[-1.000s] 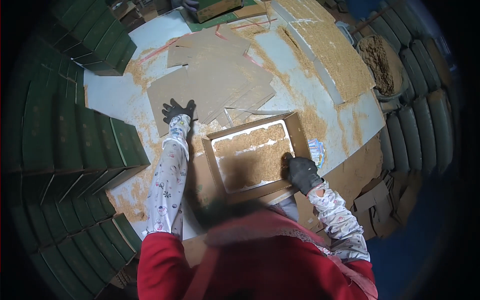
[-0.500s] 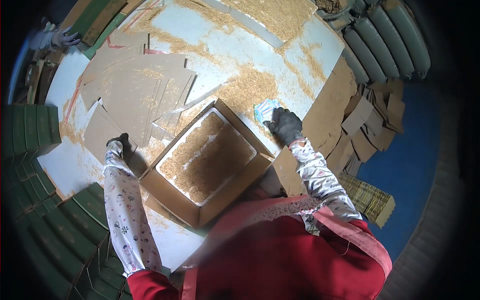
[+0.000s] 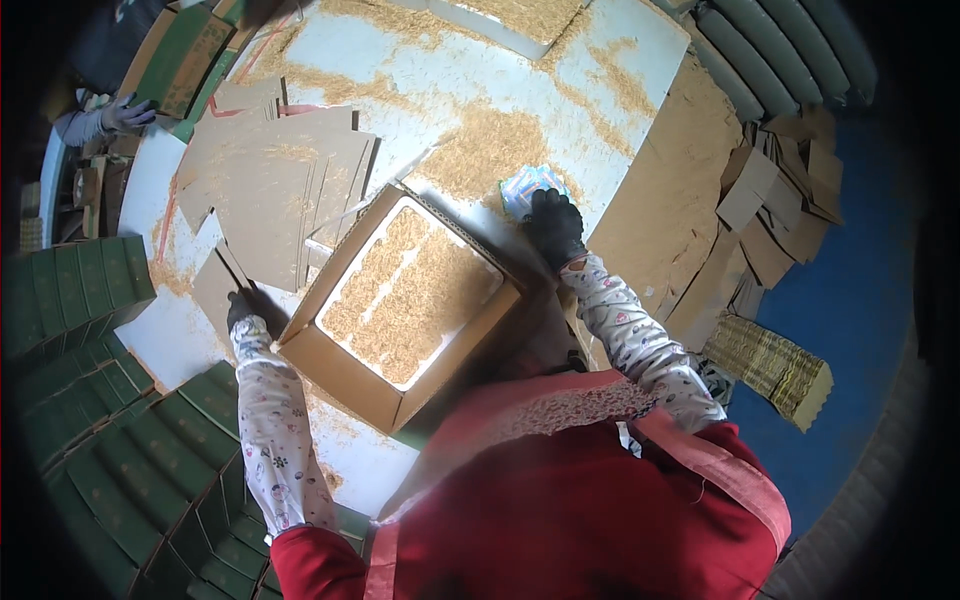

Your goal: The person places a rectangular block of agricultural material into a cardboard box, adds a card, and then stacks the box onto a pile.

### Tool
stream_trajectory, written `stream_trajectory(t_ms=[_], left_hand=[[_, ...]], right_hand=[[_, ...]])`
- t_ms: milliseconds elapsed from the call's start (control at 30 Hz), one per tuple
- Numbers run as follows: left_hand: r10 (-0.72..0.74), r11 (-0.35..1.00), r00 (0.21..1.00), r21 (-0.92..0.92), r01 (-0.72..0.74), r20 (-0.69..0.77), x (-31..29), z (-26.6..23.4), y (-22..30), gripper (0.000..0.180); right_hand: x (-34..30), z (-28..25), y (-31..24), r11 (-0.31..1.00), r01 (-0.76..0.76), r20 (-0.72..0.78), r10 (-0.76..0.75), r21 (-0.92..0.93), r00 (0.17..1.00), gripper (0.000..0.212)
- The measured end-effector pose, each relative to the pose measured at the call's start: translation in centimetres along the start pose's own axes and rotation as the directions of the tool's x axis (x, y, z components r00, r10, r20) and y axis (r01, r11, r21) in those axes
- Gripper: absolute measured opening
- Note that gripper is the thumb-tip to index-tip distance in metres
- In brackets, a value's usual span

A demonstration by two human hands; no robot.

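Observation:
An open cardboard box (image 3: 340, 378) stands tilted in front of me. Inside it a white-rimmed layer (image 3: 405, 300) is covered with pale wood shavings. To the left of the box, my left hand (image 3: 242, 308), in a dark glove, is closed on the edge of a grey-brown cardboard sheet (image 3: 212, 288). My right hand (image 3: 556, 228), gloved in black, lies beyond the box's right side with its fingers curled over a small pile of blue-and-white printed packets (image 3: 522, 186). Its fingertips are partly hidden from above.
Stacked flat cardboard sheets (image 3: 255, 190) lie on the white table (image 3: 380, 55) among scattered shavings. A shavings-filled tray (image 3: 530, 42) sits at the far edge. Green cartons (image 3: 120, 430) are stacked at left, grey sacks (image 3: 770, 50) far right. Another person's gloved hand (image 3: 125, 115) shows far left.
My left hand has drawn the cardboard sheet nearer to me. My right hand stays at the packets, its fingers reaching further over them. The view has shifted, and light falls brighter on the shavings.

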State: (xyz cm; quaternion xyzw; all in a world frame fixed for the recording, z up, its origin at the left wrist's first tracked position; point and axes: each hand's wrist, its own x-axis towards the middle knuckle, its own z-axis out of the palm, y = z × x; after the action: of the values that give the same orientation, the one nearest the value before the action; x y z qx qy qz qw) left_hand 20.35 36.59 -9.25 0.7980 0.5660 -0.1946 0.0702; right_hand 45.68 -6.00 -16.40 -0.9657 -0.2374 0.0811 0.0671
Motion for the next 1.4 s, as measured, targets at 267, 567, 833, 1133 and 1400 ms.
stream_trajectory(t_ms=[267, 567, 833, 1133, 1400], left_hand=[[-0.103, 0.985, 0.866, -0.169, 0.021, -0.49, 0.2, -8.2, -19.5, 0.046], [0.838, 0.388, 0.119, 0.427, -0.817, -0.533, -25.2, -6.6, 3.8, 0.024], [0.943, 0.328, 0.283, 0.337, -0.883, -0.175, -26.2, 3.2, 5.6, 0.029], [0.848, 0.525, 0.506, -0.383, -0.76, 0.159, -22.9, 4.2, 5.2, 0.056], [0.84, 0.536, 0.539, -0.056, -0.842, -0.067, -24.0, -3.3, -5.1, 0.058]], right_hand=[[2.6, 0.4, 1.9, 0.943, 0.027, 0.018, -0.035, 0.332, 0.999, 0.027], [2.1, -9.9, -5.5, 0.012, -0.202, 0.202, -0.013, 0.979, 0.979, 0.024], [-2.8, -16.2, -15.8, 0.287, 0.95, -0.316, -0.896, 0.125, 0.312, 0.012], [-3.5, -11.7, -16.3, 0.301, 0.954, 0.564, -0.785, -0.01, 0.254, 0.036], [1.8, -14.3, -10.8, 0.598, 0.459, 0.324, -0.774, 0.657, 0.545, 0.07]])
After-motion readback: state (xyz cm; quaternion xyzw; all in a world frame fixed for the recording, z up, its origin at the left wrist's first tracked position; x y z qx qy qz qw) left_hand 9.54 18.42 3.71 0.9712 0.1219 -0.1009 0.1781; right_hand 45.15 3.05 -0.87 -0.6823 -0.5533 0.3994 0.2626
